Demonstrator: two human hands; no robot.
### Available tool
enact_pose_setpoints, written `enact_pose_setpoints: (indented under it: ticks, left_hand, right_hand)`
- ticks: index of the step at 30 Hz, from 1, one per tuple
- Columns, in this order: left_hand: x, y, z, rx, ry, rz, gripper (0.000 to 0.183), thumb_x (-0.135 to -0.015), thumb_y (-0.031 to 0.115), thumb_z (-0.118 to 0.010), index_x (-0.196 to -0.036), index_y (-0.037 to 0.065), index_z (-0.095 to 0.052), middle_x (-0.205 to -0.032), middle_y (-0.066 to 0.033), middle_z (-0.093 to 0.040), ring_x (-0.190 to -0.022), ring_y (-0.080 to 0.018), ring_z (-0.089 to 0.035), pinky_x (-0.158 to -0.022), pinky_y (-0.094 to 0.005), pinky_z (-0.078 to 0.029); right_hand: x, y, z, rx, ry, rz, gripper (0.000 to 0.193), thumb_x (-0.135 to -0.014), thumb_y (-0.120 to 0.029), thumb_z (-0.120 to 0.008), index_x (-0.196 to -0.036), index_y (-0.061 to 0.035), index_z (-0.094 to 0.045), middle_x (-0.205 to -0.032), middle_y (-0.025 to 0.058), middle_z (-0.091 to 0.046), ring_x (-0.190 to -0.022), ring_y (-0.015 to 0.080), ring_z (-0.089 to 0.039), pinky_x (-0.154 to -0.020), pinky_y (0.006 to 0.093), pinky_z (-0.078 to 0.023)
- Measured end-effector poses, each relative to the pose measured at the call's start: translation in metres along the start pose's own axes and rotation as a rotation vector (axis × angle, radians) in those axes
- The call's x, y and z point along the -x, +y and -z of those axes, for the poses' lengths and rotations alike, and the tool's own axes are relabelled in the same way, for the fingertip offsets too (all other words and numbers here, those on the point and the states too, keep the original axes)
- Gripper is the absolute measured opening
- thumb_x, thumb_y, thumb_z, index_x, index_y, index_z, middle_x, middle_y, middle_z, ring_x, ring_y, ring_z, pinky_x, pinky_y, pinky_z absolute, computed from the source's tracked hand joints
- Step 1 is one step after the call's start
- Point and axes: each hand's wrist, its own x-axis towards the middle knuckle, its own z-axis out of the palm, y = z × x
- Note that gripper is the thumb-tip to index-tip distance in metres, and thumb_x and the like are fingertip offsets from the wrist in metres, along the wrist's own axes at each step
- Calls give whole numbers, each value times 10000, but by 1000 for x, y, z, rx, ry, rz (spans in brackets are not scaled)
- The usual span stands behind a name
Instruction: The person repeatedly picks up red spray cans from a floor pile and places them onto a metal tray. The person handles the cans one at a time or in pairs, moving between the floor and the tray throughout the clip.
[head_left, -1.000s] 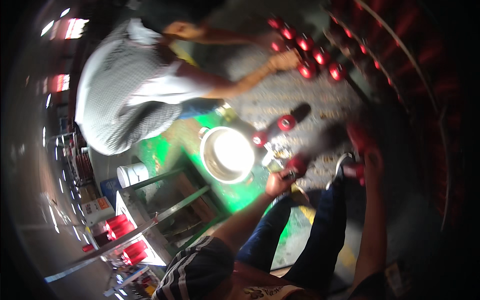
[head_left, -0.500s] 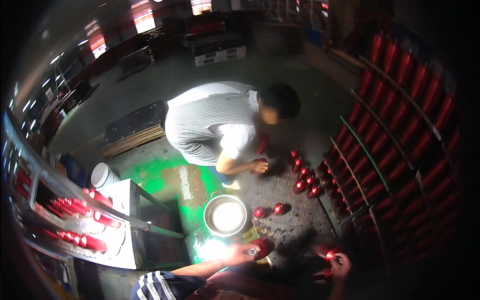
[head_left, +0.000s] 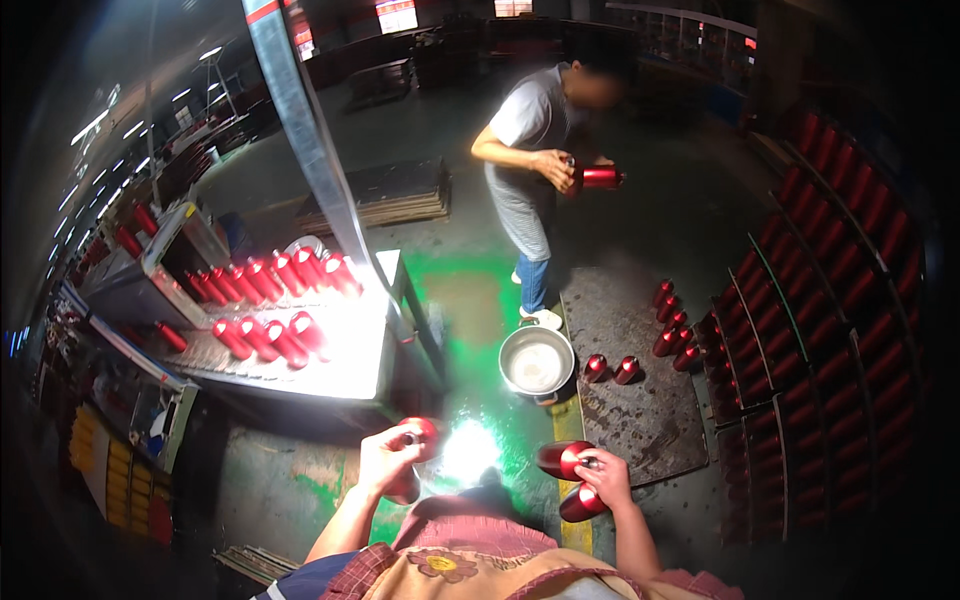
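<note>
My left hand (head_left: pixel 384 460) is closed around the neck end of a shiny red metal bottle (head_left: pixel 424 436). Below that hand hangs a second bottle (head_left: pixel 404 489), partly hidden by my fingers. On the other side, my right hand (head_left: pixel 612 480) grips two red metal bottles by their narrow necks, an upper one (head_left: pixel 560 459) and a lower one (head_left: pixel 582 503). Both hands are in front of my apron, above the floor. A round metal pot (head_left: pixel 537 362) sits on the floor ahead, between and beyond my hands.
A brightly lit bench (head_left: pixel 365 345) at the left bears rows of red bottles (head_left: pixel 262 278), with a metal post (head_left: pixel 310 120) at its edge. A person (head_left: pixel 530 150) stands ahead holding red bottles. At right, several bottles stand on a dark board (head_left: pixel 640 430) beside stacked bottle racks (head_left: pixel 800 330).
My view has swung toward the bench. My hands have moved further apart, each keeping hold of its bottles. The other person has risen from a bend and lifted red bottles.
</note>
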Motion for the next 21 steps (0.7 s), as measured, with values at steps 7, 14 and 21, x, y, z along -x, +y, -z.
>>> enact_pose_setpoints:
  ticks: [7,14,21]
  left_hand:
    - [115,-47,126,115,384,115,132,-781,-20,-706,-910,-12,-682,-796,23,-614,-696,-52,-534,-622,-203,-442]
    - [177,-89,269,-317,522,107,115,-808,93,-683,-906,32,-684,-770,-31,-642,-580,-108,-537,-541,-267,-448]
    - [191,-104,420,-155,666,525,234,-851,198,-705,-1064,103,-712,-1022,-110,-720,-682,-212,-601,-670,-324,-509]
  right_hand:
    - [5,1,-132,50,-501,-238,247,-836,-55,-733,-1078,-25,-694,-965,25,-689,-838,81,-617,-752,241,-507]
    - [-27,-22,-292,498,-815,-156,275,-838,-212,-737,-1098,-123,-717,-996,6,-712,-932,93,-627,-875,269,-486]
    - [-32,-73,-495,275,-892,16,288,-820,-146,-705,-1102,-88,-701,-967,25,-702,-894,91,-632,-837,266,-508]
